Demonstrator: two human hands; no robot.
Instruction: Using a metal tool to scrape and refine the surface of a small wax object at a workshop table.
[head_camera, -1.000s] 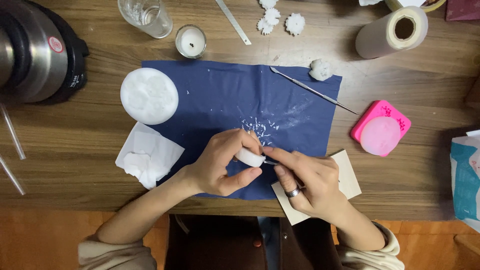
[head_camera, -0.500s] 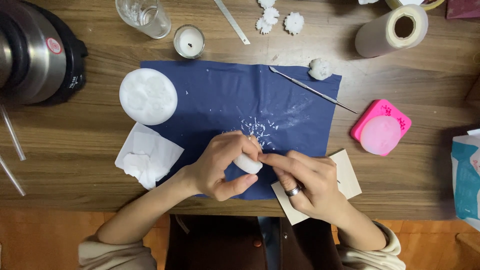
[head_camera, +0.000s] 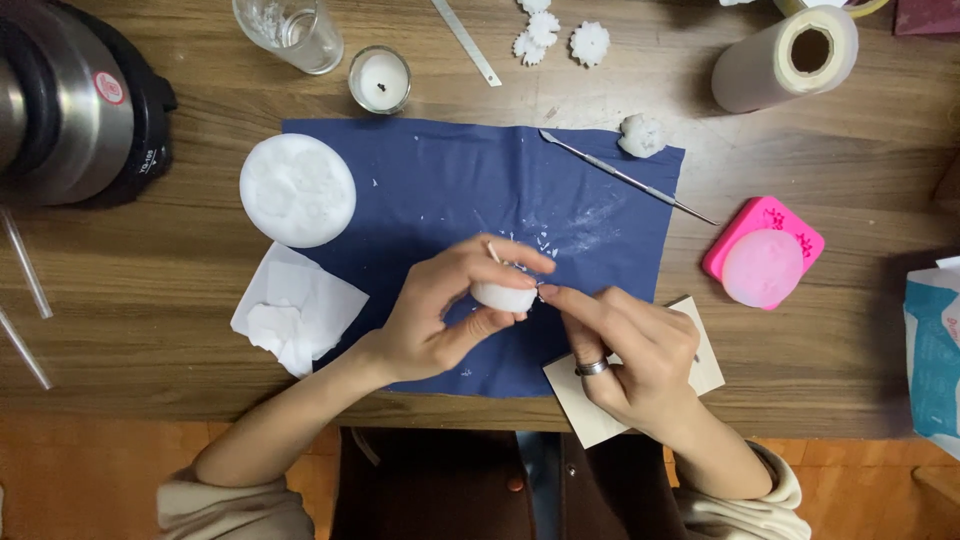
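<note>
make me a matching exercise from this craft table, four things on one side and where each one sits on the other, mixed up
Things:
1. small white wax piece
2. pink mould
3. metal tool
4. white wax disc

Places:
a. on the blue cloth's left edge
b. on bare wood, right of the cloth
c. held in the left hand
d. across the cloth's upper right corner

Pairs: 1-c, 2-b, 3-d, 4-a

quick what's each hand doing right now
Left hand: closed around a small white candle.
Right hand: fingertips pinched at the candle's edge; anything held cannot be told.
</note>
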